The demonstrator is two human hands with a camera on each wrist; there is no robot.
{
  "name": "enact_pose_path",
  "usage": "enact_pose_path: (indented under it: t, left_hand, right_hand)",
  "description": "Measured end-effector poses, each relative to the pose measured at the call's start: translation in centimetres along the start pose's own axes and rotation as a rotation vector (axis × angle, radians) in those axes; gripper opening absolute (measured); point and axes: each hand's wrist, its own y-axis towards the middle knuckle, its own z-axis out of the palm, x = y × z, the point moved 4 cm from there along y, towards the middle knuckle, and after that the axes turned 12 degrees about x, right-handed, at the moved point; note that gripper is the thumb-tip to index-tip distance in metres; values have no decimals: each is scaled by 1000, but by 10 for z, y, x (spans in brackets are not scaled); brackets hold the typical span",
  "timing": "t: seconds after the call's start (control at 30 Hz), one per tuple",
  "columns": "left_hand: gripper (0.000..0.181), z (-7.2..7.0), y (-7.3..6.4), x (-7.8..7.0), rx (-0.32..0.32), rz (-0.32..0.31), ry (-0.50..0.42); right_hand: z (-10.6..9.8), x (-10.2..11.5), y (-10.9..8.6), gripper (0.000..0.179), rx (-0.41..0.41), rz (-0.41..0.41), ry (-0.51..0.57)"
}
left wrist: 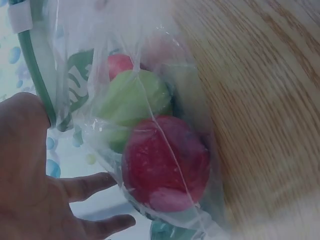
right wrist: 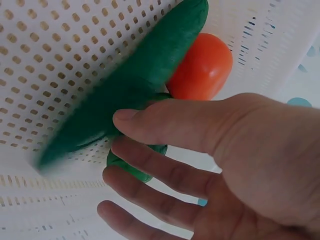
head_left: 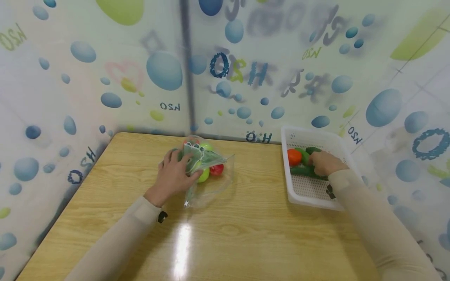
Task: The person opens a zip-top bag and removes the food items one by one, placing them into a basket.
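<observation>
1 clear zip bag (head_left: 225, 183), at least 2 red fruits (left wrist: 167, 162) and 2 green fruits (left wrist: 135, 95) inside, left hand (head_left: 175, 171) touching it, fingers wide. 1 white basket (head_left: 286, 183) at right: 1 tomato (head_left: 294, 157), 1 long cucumber (right wrist: 135, 70), more green vegetables (head_left: 303, 155); right hand (head_left: 327, 162) inside, can't tell if gripping. Wood-grain tabletop (head_left: 246, 234), bubble-print walls (head_left: 133, 43), mirrored "H2O" lettering (head_left: 258, 74).

Light wood-grain table (head_left: 246, 242) before pale sheeting (head_left: 168, 125) printed with mirrored H2O lettering (head_left: 239, 70).
The table shows a bright streak of glare (head_left: 182, 249) toward its near side; its far edge runs along the sheeting, which also rises at left and right. Blue droplets (head_left: 164, 71) and green blobs (head_left: 121, 9) are scattered over it, along with a faint pink heart (head_left: 123, 73), blurred grey shapes (head_left: 274, 19) and a dark vertical strip (head_left: 187, 58) left of centre.
</observation>
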Motion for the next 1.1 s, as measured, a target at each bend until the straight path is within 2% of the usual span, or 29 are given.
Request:
enact_pose_path:
  t: [0.23,0.53,0.7,0.87,1.1]
  left_hand:
    - [86,2,6,11,57,-33,13]
    - [86,2,7,11,65,-40,47]
    - [80,2,6,9,69,-52,52]
    - [70,4,7,8,61,-32,72]
    - [62,6,9,8,62,-18,89]
  right_hand:
    - [-5,3,-2,45,-42,-18,13]
    - [-20,31,-19,34,-231,-77,50]
    - [-27,64,-32,35,-357,-139,47]
    - [-24,107,-44,32,-474,-237,41]
    - [-9,170,-55,27,-587,-465,-29]
